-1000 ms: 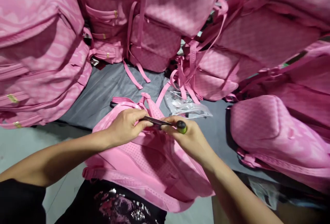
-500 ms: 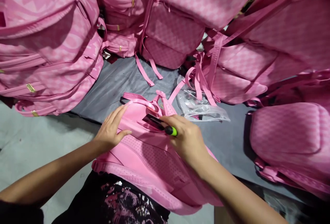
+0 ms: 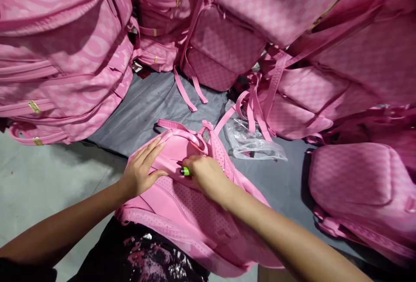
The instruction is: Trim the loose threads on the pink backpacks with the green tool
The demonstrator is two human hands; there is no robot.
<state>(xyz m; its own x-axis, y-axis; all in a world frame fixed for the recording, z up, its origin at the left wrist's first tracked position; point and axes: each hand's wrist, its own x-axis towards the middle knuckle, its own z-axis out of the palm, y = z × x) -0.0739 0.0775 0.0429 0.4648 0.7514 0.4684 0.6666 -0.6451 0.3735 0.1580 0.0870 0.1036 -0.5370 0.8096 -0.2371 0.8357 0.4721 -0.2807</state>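
Observation:
A pink backpack [image 3: 191, 210] lies with its perforated back panel and straps facing up, close to my body. On its upper left part, my left hand [image 3: 139, 173] rests flat with the fingers stretched out and the thumb apart. My right hand [image 3: 208, 177] is closed, held low over the upper middle of the bag by the top handle [image 3: 203, 143]. From that fist sticks out the black end of a bright green tool [image 3: 186, 171], whose kind I cannot make out. A dark sliver shows just beside the fingers; most of it is hidden.
Several pink checkered backpacks stand along the back, including a large one [image 3: 74, 52] at left. Another backpack [image 3: 351, 178] lies at right. Clear plastic wrapping [image 3: 256, 143] and loose straps lie on the grey cloth [image 3: 152, 100]. Pale floor [image 3: 48, 186] shows at left.
My right hand has moved left and slightly down over the bag with the green tool. The dark card under its fingers is now almost hidden. My left hand stays on the bag.

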